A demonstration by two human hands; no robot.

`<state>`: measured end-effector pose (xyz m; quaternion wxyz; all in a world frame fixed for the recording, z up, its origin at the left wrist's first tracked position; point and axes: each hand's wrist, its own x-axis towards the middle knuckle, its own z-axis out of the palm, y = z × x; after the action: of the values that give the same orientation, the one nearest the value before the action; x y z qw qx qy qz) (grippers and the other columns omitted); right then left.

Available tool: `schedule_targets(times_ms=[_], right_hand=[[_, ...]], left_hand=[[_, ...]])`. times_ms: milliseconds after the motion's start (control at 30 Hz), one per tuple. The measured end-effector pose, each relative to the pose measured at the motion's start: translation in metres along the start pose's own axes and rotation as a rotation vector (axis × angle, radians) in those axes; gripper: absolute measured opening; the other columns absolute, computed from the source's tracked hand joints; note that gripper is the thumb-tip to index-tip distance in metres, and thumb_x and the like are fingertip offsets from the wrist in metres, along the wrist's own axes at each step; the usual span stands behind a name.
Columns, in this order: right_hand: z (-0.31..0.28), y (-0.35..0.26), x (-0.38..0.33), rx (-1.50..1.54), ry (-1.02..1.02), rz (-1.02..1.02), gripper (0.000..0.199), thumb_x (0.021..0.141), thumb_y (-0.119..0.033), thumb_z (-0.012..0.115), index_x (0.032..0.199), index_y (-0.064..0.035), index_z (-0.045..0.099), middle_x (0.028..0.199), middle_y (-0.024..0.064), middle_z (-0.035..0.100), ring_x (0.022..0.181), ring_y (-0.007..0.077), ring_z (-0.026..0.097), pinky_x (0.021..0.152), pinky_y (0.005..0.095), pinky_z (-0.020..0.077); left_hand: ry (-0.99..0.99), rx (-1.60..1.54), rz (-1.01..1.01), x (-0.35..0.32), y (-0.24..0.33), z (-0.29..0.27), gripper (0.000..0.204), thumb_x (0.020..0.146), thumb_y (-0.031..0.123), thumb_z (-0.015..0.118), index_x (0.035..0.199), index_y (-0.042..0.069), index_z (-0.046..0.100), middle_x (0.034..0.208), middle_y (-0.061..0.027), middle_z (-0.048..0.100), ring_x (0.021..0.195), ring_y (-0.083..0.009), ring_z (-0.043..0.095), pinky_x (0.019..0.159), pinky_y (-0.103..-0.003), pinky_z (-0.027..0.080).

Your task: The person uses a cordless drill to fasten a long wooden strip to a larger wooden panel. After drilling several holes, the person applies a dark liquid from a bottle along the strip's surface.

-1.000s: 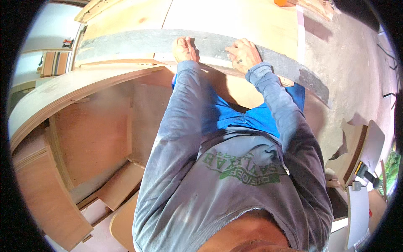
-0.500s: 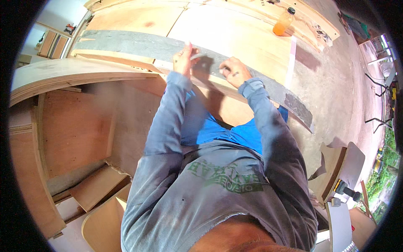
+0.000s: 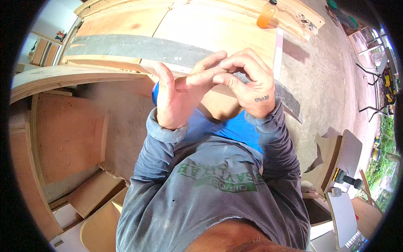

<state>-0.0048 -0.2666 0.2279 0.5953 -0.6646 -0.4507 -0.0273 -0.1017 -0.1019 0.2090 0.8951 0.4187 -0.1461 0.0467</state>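
My left hand (image 3: pixel 176 94) is raised with its palm turned up, the thumb apart and the fingers stretched toward the right. My right hand (image 3: pixel 257 86) curls over those fingertips, its thumb and forefinger pinching at them. Whatever lies in the pinch, if anything, is too small to make out. Beyond and below both hands runs a long grey strip (image 3: pixel 138 47) on a pale wooden panel (image 3: pixel 210 26). My hands hide part of the strip, and neither appears to hold it.
A curved plywood edge (image 3: pixel 84 80) arches at the left over open wooden compartments (image 3: pixel 69 138). A bottle of orange liquid (image 3: pixel 267 16) stands at the far right of the panel. Board pieces (image 3: pixel 342 157) and a black-and-yellow tool (image 3: pixel 347 179) are at the right, above the concrete floor (image 3: pixel 315 77).
Both hands have come up off the grey strip and together. My left hand has turned palm up, and the right now pinches at its fingertips. The view has shifted slightly.
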Motion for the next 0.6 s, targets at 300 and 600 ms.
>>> schedule_targets(times_ms=[300,600], right_hand=[[0.003,0.008,-0.052,-0.344,-0.083,-0.053,0.015,0.084,0.001,0.069,0.099,-0.0012,0.067,0.089,0.0149,0.063,0.080,0.0316,0.068,0.070,0.0398,0.0573],[0.015,0.033,-0.144,-0.493,-0.156,0.218,0.012,0.085,-0.009,0.065,0.091,-0.0001,0.059,0.085,0.0156,0.060,0.077,0.0355,0.067,0.064,0.0468,0.0553]], left_hand=[[0.214,0.108,-0.404,-0.041,-0.019,0.020,0.106,0.095,0.083,0.019,0.158,-0.001,0.030,0.166,-0.0156,0.027,0.152,-0.0259,0.028,0.121,-0.049,0.025],[0.259,0.160,-0.759,-0.060,-0.073,0.004,0.095,0.102,0.073,0.023,0.156,-0.005,0.032,0.158,-0.0161,0.042,0.146,-0.0261,0.038,0.119,-0.046,0.027]])
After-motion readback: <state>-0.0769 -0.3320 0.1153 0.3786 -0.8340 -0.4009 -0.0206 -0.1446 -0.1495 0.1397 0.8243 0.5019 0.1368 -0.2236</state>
